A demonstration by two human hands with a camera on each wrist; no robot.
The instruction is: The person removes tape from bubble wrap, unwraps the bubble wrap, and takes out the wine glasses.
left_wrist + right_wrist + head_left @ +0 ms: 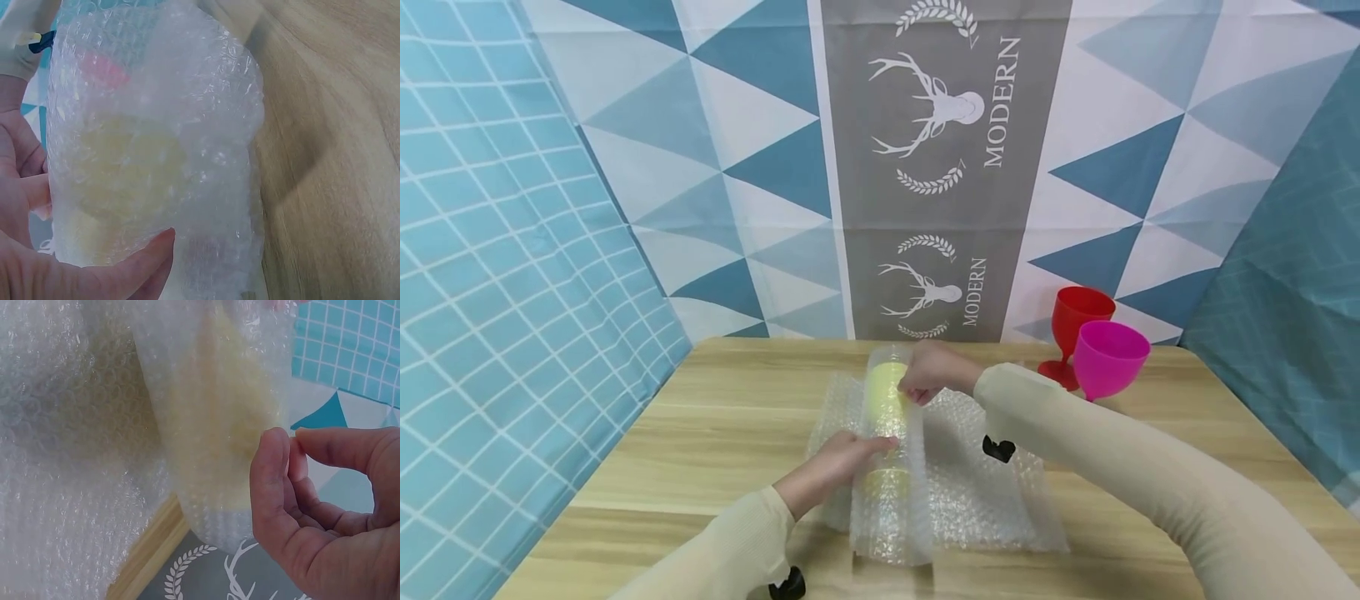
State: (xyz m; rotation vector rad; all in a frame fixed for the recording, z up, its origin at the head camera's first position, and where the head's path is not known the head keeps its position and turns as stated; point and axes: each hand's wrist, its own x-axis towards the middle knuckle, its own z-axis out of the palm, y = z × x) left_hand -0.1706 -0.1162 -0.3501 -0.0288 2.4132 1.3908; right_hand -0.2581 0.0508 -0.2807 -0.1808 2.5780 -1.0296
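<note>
A yellow object (886, 392) shows through several layers of clear bubble wrap (973, 504) as a long upright roll; the wrap blurs its exact shape. My left hand (837, 465) grips the roll's lower half, its thumb (140, 265) lying across the front. At the roll's upper right side, my right hand (931, 371) is placed with thumb and forefinger pinched together. In the right wrist view, that right hand (325, 506) pinches the edge of the wrap, the yellow showing just beside the fingertips. Loose wrap spreads flat to the right of the roll and partly behind it.
A red goblet (1067, 329) and a magenta goblet (1111, 362) stand at the back right of the wooden table (737, 417), beyond the right forearm. A patterned cloth (760, 167) hangs behind the table's far edge.
</note>
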